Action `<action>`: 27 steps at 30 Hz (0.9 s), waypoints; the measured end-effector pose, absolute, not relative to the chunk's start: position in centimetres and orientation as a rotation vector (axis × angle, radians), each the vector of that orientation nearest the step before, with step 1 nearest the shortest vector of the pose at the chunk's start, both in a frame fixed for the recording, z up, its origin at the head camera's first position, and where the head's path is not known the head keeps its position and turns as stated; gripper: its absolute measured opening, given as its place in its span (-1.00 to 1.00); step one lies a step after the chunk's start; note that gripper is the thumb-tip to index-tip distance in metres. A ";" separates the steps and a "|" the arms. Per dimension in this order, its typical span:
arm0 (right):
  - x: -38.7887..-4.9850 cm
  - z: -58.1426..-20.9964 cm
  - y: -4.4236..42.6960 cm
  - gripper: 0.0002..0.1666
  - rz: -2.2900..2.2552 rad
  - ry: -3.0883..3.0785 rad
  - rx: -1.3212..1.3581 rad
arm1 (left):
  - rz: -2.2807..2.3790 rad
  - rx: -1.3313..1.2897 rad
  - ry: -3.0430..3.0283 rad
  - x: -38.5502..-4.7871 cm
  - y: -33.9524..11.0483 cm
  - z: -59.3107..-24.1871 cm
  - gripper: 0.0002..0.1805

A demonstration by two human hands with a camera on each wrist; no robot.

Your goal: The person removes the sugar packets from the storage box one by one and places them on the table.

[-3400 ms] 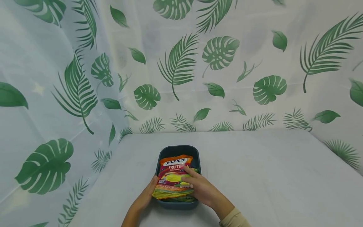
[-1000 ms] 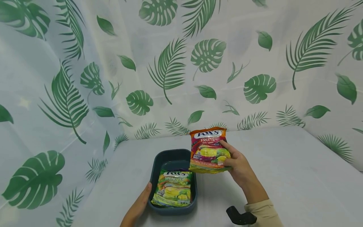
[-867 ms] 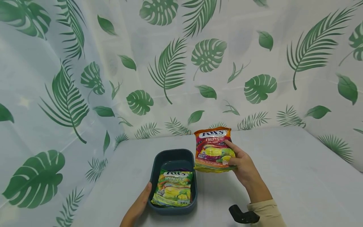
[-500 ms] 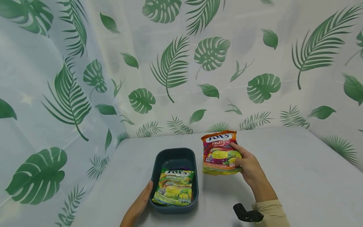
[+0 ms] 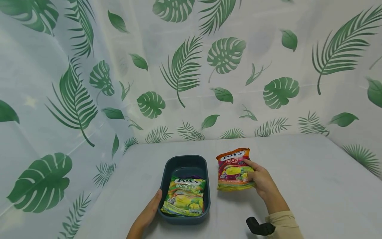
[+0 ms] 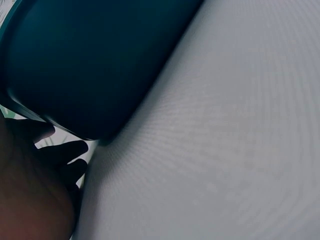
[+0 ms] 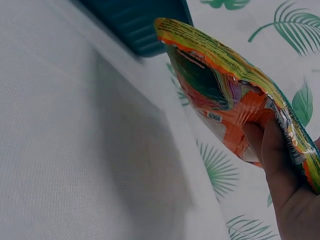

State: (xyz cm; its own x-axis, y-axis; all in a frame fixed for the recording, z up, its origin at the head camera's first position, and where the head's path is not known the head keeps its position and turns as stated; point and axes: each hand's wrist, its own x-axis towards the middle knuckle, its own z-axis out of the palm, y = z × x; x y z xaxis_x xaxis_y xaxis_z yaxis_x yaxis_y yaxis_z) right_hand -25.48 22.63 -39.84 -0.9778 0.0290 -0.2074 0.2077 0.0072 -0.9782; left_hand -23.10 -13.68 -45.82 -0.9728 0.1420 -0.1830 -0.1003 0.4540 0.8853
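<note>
My right hand [image 5: 264,184] pinches the lower right side of a red and orange candy bag [image 5: 234,172] marked Fox's Fruits. It holds the bag above the table, right of a dark blue box [image 5: 186,162]. In the right wrist view, fingers [image 7: 272,150] lie against the back of the bag [image 7: 200,95], and a shadow falls on the table. My left hand [image 5: 149,210] rests at the box's left wall; the left wrist view shows its loosely extended fingers [image 6: 65,152] beside the box [image 6: 100,60]. A green Spring Tea candy bag [image 5: 183,199] lies inside the box.
A white-covered table [image 5: 298,186] stretches under everything. Leaf-printed cloth [image 5: 238,86] hangs behind it and along the sides. A black angled piece [image 5: 259,227] sits by my right sleeve [image 5: 283,225]. Something purple [image 5: 195,177] peeks out behind the green bag.
The red candy bag has left the box in my right hand, uncovering the green bag. Over the last second it has moved right and then down towards the table. My left hand stays by the box.
</note>
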 end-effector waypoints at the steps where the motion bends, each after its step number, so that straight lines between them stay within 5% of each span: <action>1: -25.5 -39.9 22.6 -0.10 -2.110 2.133 0.255 | 1.530 0.040 2.474 -23.1 -13.7 -45.8 -0.09; 27: -26.2 -41.9 21.7 -0.16 -1.991 2.180 0.242 | 1.527 0.002 2.412 -23.4 -13.7 -45.8 -0.04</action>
